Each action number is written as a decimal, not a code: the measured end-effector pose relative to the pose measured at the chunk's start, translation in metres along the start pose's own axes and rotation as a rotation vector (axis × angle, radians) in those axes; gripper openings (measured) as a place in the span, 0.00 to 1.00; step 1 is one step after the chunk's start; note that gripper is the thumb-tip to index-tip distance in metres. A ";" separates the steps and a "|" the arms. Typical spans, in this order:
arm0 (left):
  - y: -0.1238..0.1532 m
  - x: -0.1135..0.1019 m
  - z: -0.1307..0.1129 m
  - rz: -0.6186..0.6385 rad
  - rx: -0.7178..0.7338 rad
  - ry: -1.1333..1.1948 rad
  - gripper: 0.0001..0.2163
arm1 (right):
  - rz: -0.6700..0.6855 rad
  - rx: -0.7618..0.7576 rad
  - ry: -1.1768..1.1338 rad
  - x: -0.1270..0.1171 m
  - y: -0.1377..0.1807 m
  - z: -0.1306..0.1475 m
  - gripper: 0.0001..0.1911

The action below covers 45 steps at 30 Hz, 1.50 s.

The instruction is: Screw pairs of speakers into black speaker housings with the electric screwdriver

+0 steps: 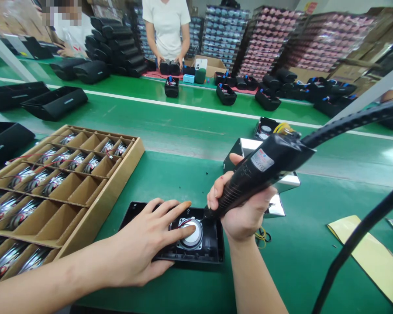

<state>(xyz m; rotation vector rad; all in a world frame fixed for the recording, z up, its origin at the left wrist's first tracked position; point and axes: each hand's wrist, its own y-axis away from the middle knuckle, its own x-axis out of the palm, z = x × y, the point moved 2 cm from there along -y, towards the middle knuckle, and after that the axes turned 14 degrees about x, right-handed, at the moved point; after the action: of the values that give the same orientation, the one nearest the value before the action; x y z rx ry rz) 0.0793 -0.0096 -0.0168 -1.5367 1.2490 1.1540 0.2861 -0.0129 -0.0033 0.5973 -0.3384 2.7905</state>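
My right hand (245, 211) is wrapped round a black electric screwdriver (249, 174) with a silver label. The tool slants down to the left, its tip at the upper right edge of a round speaker driver (192, 235). That driver sits face-down in a black plastic speaker housing (212, 244), its silver back showing. Across the housing lies my left hand (150, 237), thumb at the near edge and other fingers over the far side. One fingertip presses on the driver's back. The screw spot under the tool tip is hard to make out.
A cardboard divider box (118, 174) with several speaker drivers stands at left. Thick black cable (356, 122) runs from the screwdriver to the right. Behind my right hand is a white-and-black box (249, 144). Yellow paper (373, 257) lies at right. Across the green bench, a person (167, 30) handles black parts.
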 end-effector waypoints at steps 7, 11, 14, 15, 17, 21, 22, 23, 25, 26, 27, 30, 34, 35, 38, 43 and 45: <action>0.000 0.002 0.001 -0.002 0.003 0.001 0.35 | 0.002 -0.005 -0.008 0.000 -0.001 -0.001 0.40; 0.001 0.004 -0.001 -0.012 -0.025 -0.013 0.36 | 0.002 -0.003 -0.008 -0.001 -0.001 -0.002 0.40; 0.001 0.001 -0.001 -0.005 -0.024 -0.009 0.36 | -0.002 -0.014 -0.002 -0.002 -0.001 -0.002 0.39; 0.000 0.000 -0.001 0.005 -0.014 0.000 0.36 | -0.004 -0.016 -0.001 -0.002 -0.001 -0.002 0.39; 0.000 -0.001 0.000 0.028 0.001 0.015 0.35 | -0.016 -0.013 -0.003 -0.003 -0.001 -0.002 0.39; -0.001 0.000 0.001 0.052 -0.010 0.017 0.35 | -0.039 -0.023 -0.023 -0.005 -0.003 -0.002 0.38; -0.001 0.000 0.002 0.054 -0.013 0.017 0.35 | -0.040 -0.033 -0.027 -0.006 -0.004 -0.002 0.38; -0.001 0.001 0.002 0.054 -0.016 0.016 0.35 | -0.041 -0.039 -0.032 -0.006 -0.004 -0.002 0.38; -0.001 0.001 0.003 0.058 -0.015 0.016 0.35 | -0.055 -0.040 -0.045 -0.007 -0.004 -0.002 0.37; -0.001 0.001 0.003 0.059 -0.011 0.017 0.35 | -0.066 -0.037 -0.051 -0.007 -0.003 -0.001 0.37; -0.001 0.001 0.003 0.058 -0.007 0.017 0.34 | -0.078 -0.033 -0.056 -0.007 -0.003 -0.001 0.37; -0.001 0.001 0.003 0.049 0.001 0.012 0.33 | -0.108 -0.037 -0.060 -0.009 -0.002 0.000 0.37; 0.000 0.004 0.003 0.045 0.004 -0.003 0.33 | -0.132 -0.064 -0.058 -0.013 -0.004 -0.002 0.36; 0.000 0.004 0.003 0.044 0.007 -0.006 0.33 | -0.134 -0.067 -0.062 -0.014 -0.004 -0.003 0.36; 0.001 0.003 0.002 0.045 0.016 -0.016 0.33 | -0.108 -0.061 -0.097 -0.015 -0.005 -0.006 0.35; 0.000 0.001 0.002 0.050 0.014 -0.014 0.32 | -0.065 -0.038 -0.113 -0.010 0.000 -0.006 0.36; 0.000 0.002 0.001 0.054 0.016 -0.014 0.32 | -0.014 -0.020 -0.102 -0.006 0.003 -0.006 0.36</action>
<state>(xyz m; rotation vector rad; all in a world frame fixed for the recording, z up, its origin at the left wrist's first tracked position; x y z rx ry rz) 0.0791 -0.0089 -0.0187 -1.4885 1.2945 1.1848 0.2882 -0.0149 -0.0119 0.7355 -0.3809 2.7458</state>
